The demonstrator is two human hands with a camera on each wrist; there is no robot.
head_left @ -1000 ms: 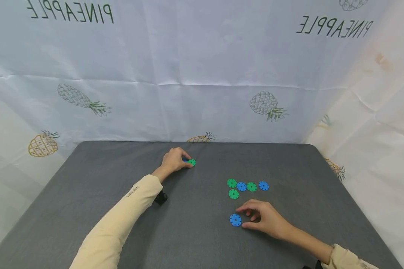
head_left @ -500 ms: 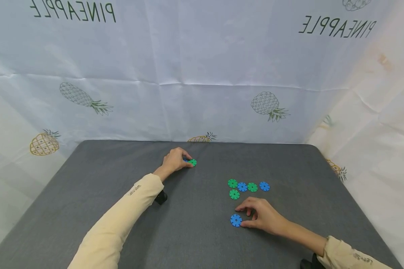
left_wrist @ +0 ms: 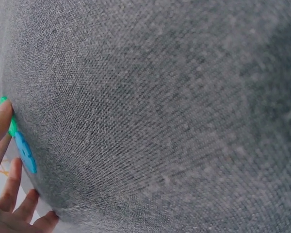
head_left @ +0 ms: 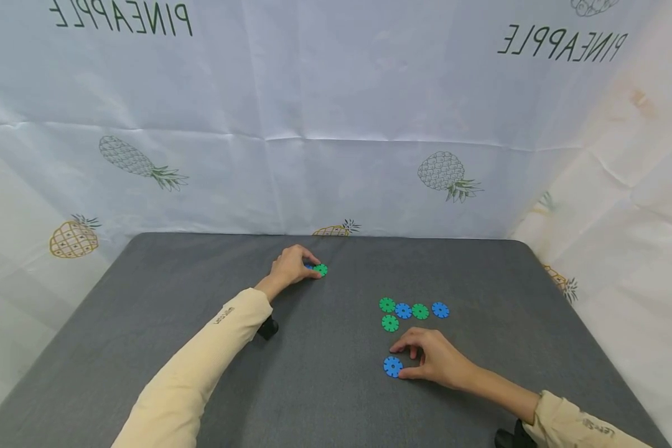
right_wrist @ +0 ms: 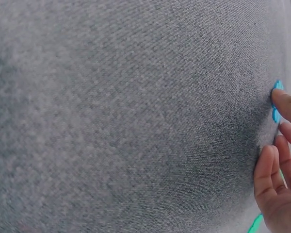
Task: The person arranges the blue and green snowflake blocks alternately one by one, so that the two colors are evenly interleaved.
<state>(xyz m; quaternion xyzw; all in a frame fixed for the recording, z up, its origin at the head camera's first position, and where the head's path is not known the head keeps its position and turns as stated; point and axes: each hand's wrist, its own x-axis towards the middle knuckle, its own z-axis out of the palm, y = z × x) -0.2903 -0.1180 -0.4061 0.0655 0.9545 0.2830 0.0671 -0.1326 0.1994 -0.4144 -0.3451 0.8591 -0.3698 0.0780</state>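
At the table's far side my left hand [head_left: 291, 266] pinches a green notched plastic disc [head_left: 321, 270] between thumb and index finger. A blue notched disc [left_wrist: 25, 153] lies edge to edge with it, mostly hidden by the hand in the head view. Nearer the front, my right hand [head_left: 434, 358] is at another blue notched disc [head_left: 393, 367], which lies flat. The right thumb touches that disc's near right edge, while the index fingertip arches just past its far edge. In the right wrist view the thumb covers part of this blue disc [right_wrist: 275, 115].
Beyond the right hand, a row holds a green disc [head_left: 387, 305], a blue disc [head_left: 403, 311], a green disc [head_left: 420, 312] and a blue disc [head_left: 440, 310]. Another green disc [head_left: 390, 323] lies below its left end. A pineapple-print curtain [head_left: 291, 186] backs the grey table [head_left: 325, 398].
My right hand has shifted slightly left, bringing its thumb from beside the blue disc to its edge. The left hand stays at the green disc; the view has shifted slightly.
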